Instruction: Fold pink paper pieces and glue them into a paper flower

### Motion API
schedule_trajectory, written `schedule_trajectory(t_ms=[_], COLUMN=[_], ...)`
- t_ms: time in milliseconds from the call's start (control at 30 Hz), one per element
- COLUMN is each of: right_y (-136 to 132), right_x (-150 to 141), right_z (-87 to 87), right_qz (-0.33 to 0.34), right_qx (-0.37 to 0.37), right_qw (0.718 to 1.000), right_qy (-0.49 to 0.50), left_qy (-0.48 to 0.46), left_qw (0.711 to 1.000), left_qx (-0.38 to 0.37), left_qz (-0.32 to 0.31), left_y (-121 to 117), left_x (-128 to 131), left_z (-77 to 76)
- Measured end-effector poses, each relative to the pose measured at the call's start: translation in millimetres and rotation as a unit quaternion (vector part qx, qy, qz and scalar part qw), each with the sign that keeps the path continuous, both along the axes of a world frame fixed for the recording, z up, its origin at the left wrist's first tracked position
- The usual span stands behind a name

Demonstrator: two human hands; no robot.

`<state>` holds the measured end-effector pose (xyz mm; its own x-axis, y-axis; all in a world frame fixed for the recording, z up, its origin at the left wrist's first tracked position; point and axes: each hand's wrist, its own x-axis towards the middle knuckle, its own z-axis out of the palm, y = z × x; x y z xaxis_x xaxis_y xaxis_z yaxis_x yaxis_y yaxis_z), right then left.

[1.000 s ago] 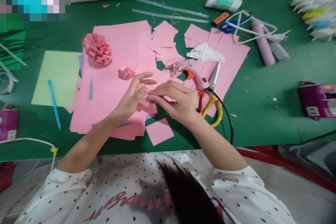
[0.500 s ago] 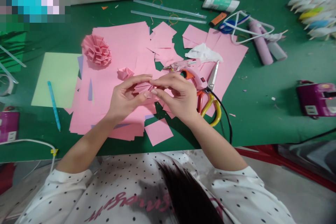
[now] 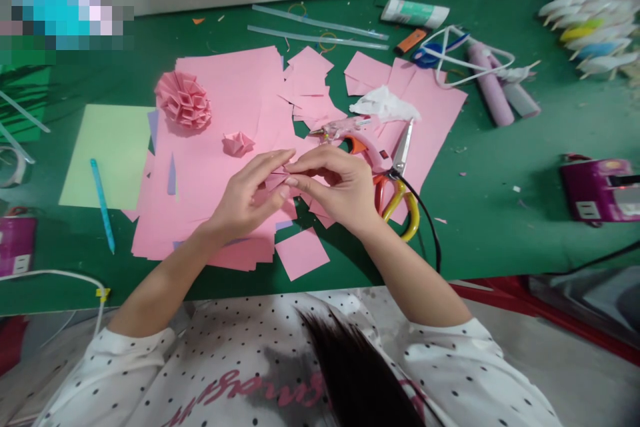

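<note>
Between my hands is a small folded piece of pink paper [image 3: 277, 179], partly hidden by the fingers. My left hand [image 3: 249, 192] curves around its left side, fingers above and thumb below. The thumb and fingertips of my right hand [image 3: 337, 181] pinch its right edge. Just beyond my left hand, a small folded pink paper piece [image 3: 239, 143] lies on a stack of pink paper sheets [image 3: 235, 93]. Farther left on that stack sits a round pink paper flower [image 3: 184, 100] of many folded petals. A loose pink square [image 3: 303, 254] lies nearer my body.
Right of my right hand lie a pink glue gun [image 3: 367, 140] and scissors [image 3: 403, 173] with red and yellow handles. Crumpled white tissue [image 3: 385, 104] rests on pink sheets. A blue pen [image 3: 103, 207] lies on pale green paper [image 3: 113, 140]. Clear glue sticks [image 3: 320, 37] lie behind.
My left hand has shifted slightly right, and the folded paper between my hands shows less. The small folded piece on the stack is now uncovered. The view has tilted slightly.
</note>
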<state>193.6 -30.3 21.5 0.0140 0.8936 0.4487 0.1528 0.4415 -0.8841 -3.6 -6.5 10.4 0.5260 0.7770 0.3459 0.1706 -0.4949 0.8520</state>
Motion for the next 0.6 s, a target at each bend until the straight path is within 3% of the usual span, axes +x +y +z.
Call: schedule_trajectory(t_ms=[167, 600], right_y=[-2.9, -6.8], right_x=[-3.5, -9.8], right_z=[-1.0, -4.8], right_qz=[0.002, -0.007], right_qx=[0.001, 0.068], right_qw=[1.000, 0.996], right_qy=[-0.019, -0.064], left_qy=[0.073, 0.039], left_qw=[0.993, 0.997], left_qx=[0.091, 0.060], left_qz=[0.003, 0.009], left_y=[-0.3, 2.4], left_x=[1.4, 2.3], left_z=[-2.6, -1.7])
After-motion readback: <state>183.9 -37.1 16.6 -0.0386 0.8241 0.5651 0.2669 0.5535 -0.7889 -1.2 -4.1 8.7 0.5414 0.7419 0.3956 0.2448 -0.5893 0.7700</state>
